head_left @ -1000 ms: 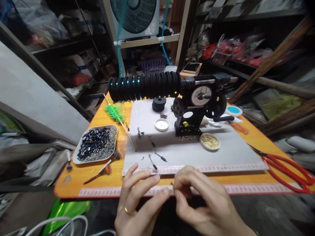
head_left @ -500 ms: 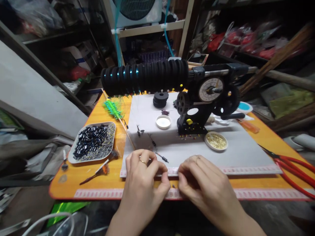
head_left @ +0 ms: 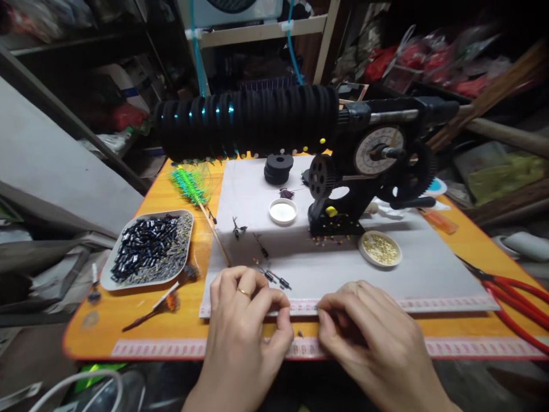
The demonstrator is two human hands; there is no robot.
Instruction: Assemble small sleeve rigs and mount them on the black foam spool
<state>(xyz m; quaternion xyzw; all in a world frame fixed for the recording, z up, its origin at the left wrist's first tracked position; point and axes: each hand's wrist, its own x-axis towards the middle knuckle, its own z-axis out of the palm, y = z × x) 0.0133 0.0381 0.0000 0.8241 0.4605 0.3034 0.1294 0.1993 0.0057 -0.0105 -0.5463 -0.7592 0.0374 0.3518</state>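
Note:
My left hand (head_left: pixel 251 315), with a ring on one finger, pinches thumb and forefinger together over the front edge of the white board (head_left: pixel 343 286). Across a small gap, my right hand (head_left: pixel 369 332) makes a similar pinch. Whatever is between the fingertips is too small or fine to make out. Just beyond the left fingers lie two small black cylindrical pieces with thin ends, one being this dark piece (head_left: pixel 283 282). A tiny dark bit (head_left: pixel 301 334) rests on the orange table between the hands.
Behind the board's middle stands a black winding device (head_left: pixel 338 212) with a ribbed roller (head_left: pixel 249 123) and dial. A tray of black tubes (head_left: pixel 189 229) is left; a dish of gold bits (head_left: pixel 398 252) and red-handled pliers (head_left: pixel 518 297) are right. Pink measuring tape (head_left: pixel 158 348) lines the table edge.
The view has shifted slightly. My hands have drawn a little farther apart, still pinched. A second small black piece now shows beside the one near my left fingers.

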